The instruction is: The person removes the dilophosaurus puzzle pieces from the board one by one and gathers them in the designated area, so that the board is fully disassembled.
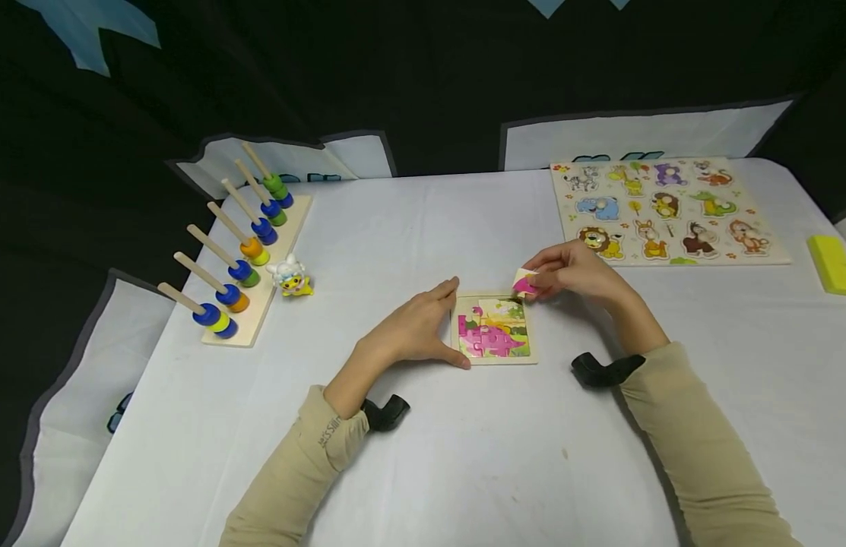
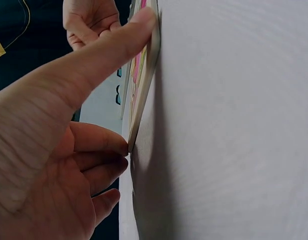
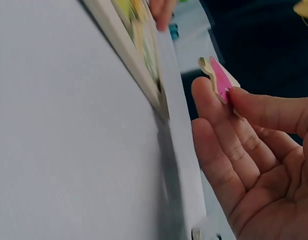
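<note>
A small wooden-framed jigsaw puzzle with a pink dinosaur picture lies on the white table, a gap near its upper right. Along its left side, my left hand holds the frame, thumb at the near corner and fingertips at the far one; the left wrist view shows the thumb on the frame edge. My right hand pinches a pink and white puzzle piece between thumb and forefinger, over the puzzle's upper right corner. In the right wrist view the piece is tilted, raised above the table.
A wooden stacking-peg board with coloured rings stands at the left, a small white and yellow figurine beside it. Behind my right hand lies a large animal puzzle board. A yellow block sits near the table's right edge.
</note>
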`<state>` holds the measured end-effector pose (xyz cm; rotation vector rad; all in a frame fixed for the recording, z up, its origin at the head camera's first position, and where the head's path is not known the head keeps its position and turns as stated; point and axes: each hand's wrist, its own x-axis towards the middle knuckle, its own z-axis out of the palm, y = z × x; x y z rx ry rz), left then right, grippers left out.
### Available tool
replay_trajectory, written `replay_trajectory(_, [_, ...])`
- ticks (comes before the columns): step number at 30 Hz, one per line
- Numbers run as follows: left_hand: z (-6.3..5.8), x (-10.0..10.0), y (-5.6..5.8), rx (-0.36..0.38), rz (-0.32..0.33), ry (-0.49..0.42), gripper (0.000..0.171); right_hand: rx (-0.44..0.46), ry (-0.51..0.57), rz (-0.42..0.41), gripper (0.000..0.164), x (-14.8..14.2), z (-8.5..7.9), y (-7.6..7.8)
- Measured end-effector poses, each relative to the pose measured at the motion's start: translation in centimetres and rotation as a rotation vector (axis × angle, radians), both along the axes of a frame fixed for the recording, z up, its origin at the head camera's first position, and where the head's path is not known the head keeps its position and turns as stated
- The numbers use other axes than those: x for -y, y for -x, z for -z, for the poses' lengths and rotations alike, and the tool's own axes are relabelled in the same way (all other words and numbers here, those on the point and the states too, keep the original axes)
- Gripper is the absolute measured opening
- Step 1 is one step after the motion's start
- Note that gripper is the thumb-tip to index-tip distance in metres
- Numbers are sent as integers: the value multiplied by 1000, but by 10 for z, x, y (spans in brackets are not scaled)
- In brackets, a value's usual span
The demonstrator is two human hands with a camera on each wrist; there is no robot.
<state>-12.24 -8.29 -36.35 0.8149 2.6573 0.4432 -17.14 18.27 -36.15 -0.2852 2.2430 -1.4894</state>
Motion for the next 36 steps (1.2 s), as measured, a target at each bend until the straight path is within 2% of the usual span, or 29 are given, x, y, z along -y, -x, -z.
replay_trajectory(10, [1,0,-1,-8,3,-17,100,75,-40,6,33,-35,1,2])
replay_trajectory(15, [1,1,-1,-12,-8,-16,105,112,-49,-32,33,-44,4,4])
replay_trajectory(19, [1,2,-1,-11,-17,-30,108,117,-73,-72,32,-46,7,4])
replay_trajectory(25, [1,3,-2,-13,-12,-42,111,128,-108,-85,31,-43,9,5])
replay_trajectory(30, [1,3,-1,-10,5,-30,107,175,-97,-105,32,-40,11,6])
replay_trajectory(36, [2,3,0,-10,16,-20,105,177,-118,-113,31,-38,13,7])
